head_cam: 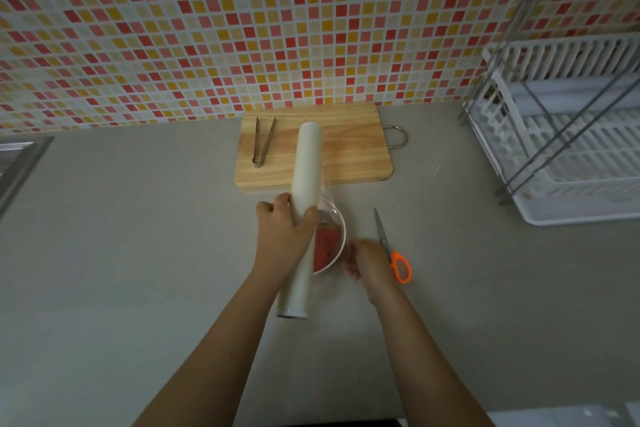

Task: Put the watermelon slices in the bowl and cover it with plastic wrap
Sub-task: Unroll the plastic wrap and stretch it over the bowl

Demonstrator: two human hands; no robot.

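Observation:
A white bowl with red watermelon slices in it stands on the grey counter, partly hidden behind a long white roll of plastic wrap. My left hand grips the roll around its middle and holds it over the bowl's left side. A clear sheet of wrap runs from the roll across the bowl. My right hand, blurred, sits at the bowl's right rim with fingers closed on the sheet's edge.
Orange-handled scissors lie just right of my right hand. A wooden cutting board with metal tongs lies behind the bowl. A white dish rack stands at the right, a sink edge at the far left.

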